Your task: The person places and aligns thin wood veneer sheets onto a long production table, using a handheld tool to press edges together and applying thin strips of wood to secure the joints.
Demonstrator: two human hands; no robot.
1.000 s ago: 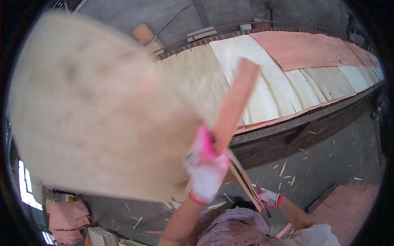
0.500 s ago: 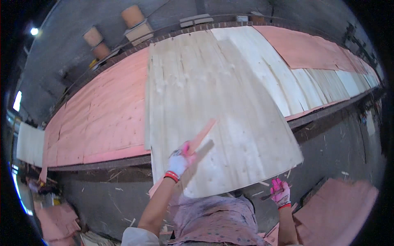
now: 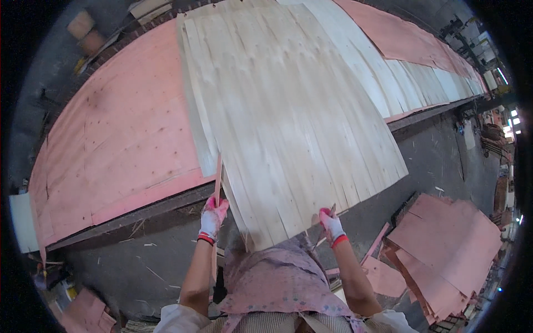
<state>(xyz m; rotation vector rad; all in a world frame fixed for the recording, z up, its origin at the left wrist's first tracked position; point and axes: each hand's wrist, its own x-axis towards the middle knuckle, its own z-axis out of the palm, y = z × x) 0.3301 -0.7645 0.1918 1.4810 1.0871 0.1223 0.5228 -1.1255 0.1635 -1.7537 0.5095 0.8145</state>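
A large pale wood veneer sheet (image 3: 294, 127) lies across the bench, its near end overhanging toward my apron. My left hand (image 3: 213, 217), in a white and pink glove, is closed round a narrow pink veneer strip (image 3: 218, 175). That strip runs upright along the sheet's left edge and hangs down below my fist. At the sheet's near right edge, my right hand (image 3: 332, 226), gloved the same way, has its fingers closed. A thin dark tool pokes out of it, its kind too small to make out. Whether these fingers also pinch the sheet is unclear.
Pink veneer (image 3: 122, 122) covers the bench on the left; another pink sheet (image 3: 405, 39) and white veneers (image 3: 413, 83) lie to the right. A stack of pink sheets (image 3: 444, 244) stands at lower right. Scraps litter the grey floor (image 3: 150, 266).
My left hand has moved with the pink strip from above the pale sheet to its left edge. My right hand has come left and up to the near edge. The view has shifted.
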